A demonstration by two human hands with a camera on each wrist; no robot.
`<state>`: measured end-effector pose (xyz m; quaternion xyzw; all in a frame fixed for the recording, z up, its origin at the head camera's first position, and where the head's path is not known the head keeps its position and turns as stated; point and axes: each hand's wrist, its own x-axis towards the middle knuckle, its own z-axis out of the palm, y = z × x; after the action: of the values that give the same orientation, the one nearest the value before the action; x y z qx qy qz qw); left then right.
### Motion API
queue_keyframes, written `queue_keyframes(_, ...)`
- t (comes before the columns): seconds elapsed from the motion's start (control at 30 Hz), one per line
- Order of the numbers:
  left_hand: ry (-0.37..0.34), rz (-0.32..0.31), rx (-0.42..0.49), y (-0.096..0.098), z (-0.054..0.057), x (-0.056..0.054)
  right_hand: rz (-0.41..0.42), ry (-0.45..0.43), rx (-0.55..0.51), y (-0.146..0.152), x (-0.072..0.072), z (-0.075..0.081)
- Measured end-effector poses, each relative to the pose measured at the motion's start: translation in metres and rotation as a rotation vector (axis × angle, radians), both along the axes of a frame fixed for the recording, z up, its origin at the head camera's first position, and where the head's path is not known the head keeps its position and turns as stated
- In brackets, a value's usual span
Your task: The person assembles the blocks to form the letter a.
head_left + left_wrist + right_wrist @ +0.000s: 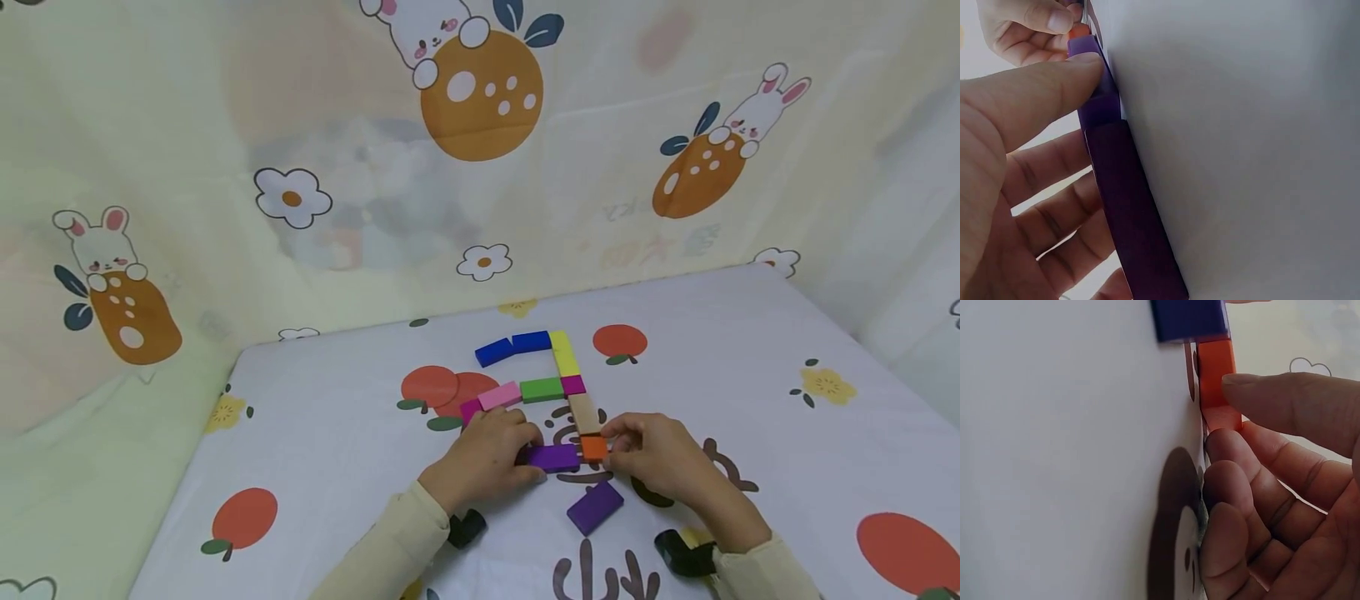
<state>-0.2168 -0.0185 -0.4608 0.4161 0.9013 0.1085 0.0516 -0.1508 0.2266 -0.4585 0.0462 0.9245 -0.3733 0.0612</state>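
Observation:
My left hand (487,454) pinches a purple block (553,458) between thumb and index finger. Under its palm a darker purple block (1135,212) continues the line, mostly hidden in the head view. My right hand (660,454) pinches a small orange block (594,449) that stands against the purple block's right end. From the orange block a column runs away from me: a beige block (584,414), a magenta block (573,385) and a yellow block (565,353). A green block (542,390) and a pink block (499,396) branch left from it.
Two blue blocks (532,341) extend left from the yellow block's far end. Beyond my left hand lies another magenta block (470,410), partly covered. A loose purple block (595,507) lies nearer to me on the printed tablecloth (337,467). A patterned curtain (585,217) hangs behind.

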Motion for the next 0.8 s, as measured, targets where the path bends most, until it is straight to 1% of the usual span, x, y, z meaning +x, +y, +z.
queue_keyframes(0.43,-0.021,0.003,-0.010,0.0029,-0.0004,0.0000,-0.007,-0.008,-0.030,0.0018,0.0004,-0.0023)
queue_keyframes(0.6,-0.018,0.001,-0.011,0.0034,0.0004,0.0000,-0.004,-0.003,-0.042,0.0023,0.0010,-0.0021)
queue_keyframes(0.8,-0.019,0.002,-0.009,0.0041,0.0024,0.0005,0.008,0.026,-0.033,0.0022,0.0013,-0.0015)
